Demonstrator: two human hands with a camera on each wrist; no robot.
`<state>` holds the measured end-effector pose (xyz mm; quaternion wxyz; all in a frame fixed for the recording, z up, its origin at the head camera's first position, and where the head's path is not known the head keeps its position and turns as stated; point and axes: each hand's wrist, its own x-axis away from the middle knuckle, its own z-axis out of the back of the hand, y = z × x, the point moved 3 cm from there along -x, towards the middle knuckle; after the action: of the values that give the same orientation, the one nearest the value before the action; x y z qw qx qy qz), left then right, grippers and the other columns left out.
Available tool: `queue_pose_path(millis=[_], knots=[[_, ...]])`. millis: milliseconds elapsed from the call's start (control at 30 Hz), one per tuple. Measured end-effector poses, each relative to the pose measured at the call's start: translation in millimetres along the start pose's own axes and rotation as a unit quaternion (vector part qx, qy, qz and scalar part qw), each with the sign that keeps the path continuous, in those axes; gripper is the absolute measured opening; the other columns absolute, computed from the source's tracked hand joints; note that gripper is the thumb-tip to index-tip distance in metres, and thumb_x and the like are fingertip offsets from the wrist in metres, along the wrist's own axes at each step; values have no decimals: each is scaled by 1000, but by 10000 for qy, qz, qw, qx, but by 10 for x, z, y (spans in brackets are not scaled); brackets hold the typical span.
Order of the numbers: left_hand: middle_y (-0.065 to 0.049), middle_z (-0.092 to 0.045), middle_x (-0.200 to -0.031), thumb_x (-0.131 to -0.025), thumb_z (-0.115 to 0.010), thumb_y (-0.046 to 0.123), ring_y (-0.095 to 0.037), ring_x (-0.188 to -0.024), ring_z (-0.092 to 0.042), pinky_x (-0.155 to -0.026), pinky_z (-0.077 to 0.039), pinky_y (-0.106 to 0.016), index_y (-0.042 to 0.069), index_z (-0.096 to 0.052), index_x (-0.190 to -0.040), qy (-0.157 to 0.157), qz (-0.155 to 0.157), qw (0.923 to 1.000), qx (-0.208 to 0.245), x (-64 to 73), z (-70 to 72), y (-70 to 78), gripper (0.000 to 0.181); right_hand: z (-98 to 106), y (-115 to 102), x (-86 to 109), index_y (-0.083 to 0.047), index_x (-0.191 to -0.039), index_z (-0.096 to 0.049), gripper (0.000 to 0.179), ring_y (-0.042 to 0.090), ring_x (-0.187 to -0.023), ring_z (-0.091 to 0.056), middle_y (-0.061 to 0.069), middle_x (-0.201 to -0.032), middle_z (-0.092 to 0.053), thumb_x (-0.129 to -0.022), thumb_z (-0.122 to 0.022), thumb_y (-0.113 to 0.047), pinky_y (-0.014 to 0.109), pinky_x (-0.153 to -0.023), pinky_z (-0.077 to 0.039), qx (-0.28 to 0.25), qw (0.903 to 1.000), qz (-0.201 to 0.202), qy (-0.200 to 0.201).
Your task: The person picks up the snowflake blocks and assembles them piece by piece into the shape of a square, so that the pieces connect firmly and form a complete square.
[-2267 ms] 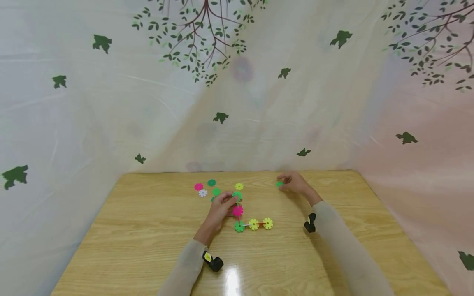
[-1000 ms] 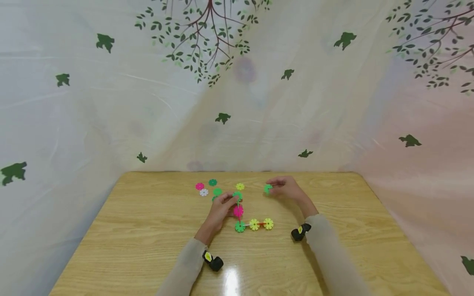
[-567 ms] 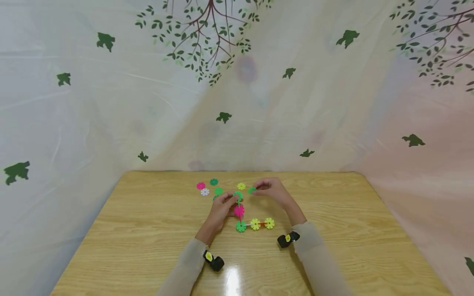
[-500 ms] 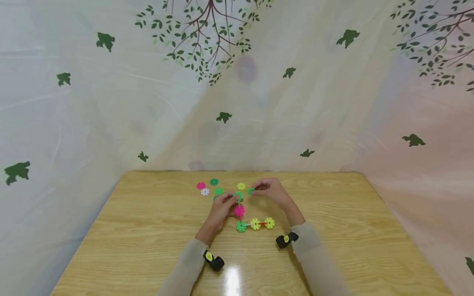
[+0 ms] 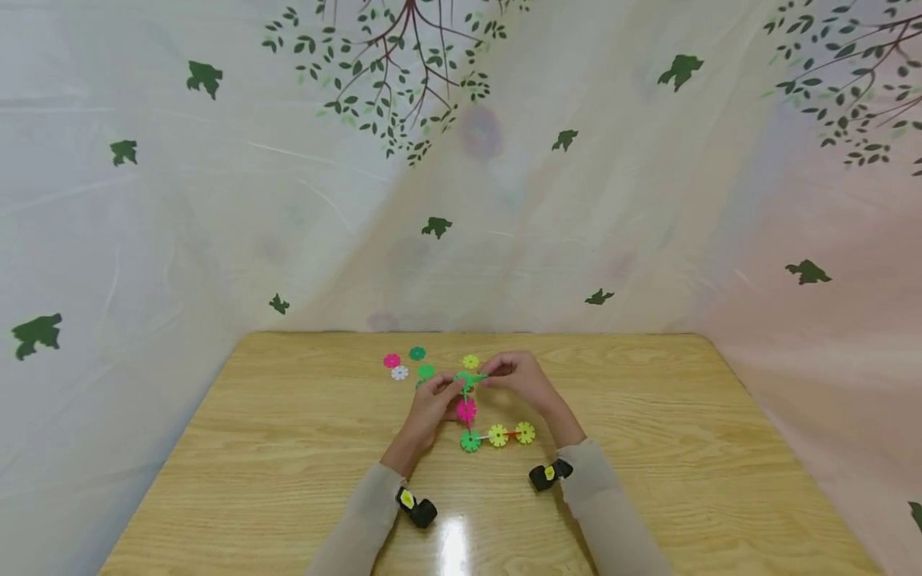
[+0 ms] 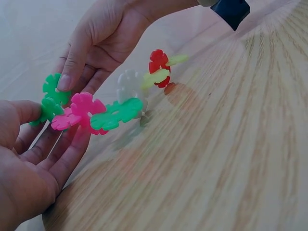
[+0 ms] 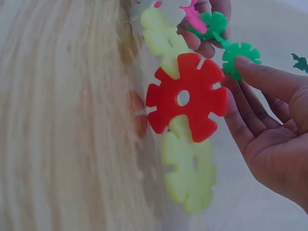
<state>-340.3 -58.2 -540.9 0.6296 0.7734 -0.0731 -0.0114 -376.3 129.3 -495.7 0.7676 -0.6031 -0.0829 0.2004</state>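
Note:
An L-shaped chain of slotted plastic snowflake discs stands on the table. My left hand [image 5: 425, 412] pinches the green disc [image 6: 49, 109] at its far end. My right hand [image 5: 529, 384] pinches another green disc [image 7: 233, 63] between thumb and fingers. The edges of these two green discs meet; whether their slots interlock I cannot tell. From the held end the chain runs through pink discs [image 6: 85, 104] to a green corner disc [image 6: 118, 113]. There it turns right through a white disc [image 6: 128, 83], a yellow one, a red disc [image 7: 202, 91] and an end yellow disc [image 7: 190, 168].
Several loose discs lie behind my left hand: pink [image 5: 391, 361], dark green [image 5: 417, 353], white [image 5: 399, 373] and light green [image 5: 426, 371], plus one partly hidden. A yellow disc [image 5: 471, 362] lies behind the chain. The wooden table [image 5: 274, 448] ends at a printed curtain [image 5: 346, 240].
My right hand has moved left with its green disc, from the table's far right side up to the green disc at the chain's end. My left hand has stayed in place.

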Motion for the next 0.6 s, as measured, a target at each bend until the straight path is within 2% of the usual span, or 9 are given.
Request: queue_pose_path(millis=[233,433,600], knots=[[1,-71,-87,-101,-65,19,-7,-75,-67,-59,-57,-21,-3,-64,-106,20,55,10000,45,-13,-9,2,22,-9,-18,10,8,-98,-74,15,15,-93,-72,28,-113,-71,-86,-78,1,25,-82,-60,51,9999,-30,81],[1,-74,-85,-102,-64,17,-9,-77,-71,-61,-59,-22,1,-65,-99,-61,51,9998,159,-5,-11,7,17,-11,-16,23,2,-89,-78,4,15,-94,-73,28,-109,-73,-85,-78,3,29,-83,-62,-90,9998,73,151],[1,-76,-84,-101,-65,16,-11,-77,-74,-61,-59,-22,1,-66,-97,8,94,9994,339,-3,-18,3,15,-18,-4,22,-2,-85,-80,8,14,-90,-74,28,-105,-74,-85,-77,6,30,-81,-62,-223,9995,168,131]])
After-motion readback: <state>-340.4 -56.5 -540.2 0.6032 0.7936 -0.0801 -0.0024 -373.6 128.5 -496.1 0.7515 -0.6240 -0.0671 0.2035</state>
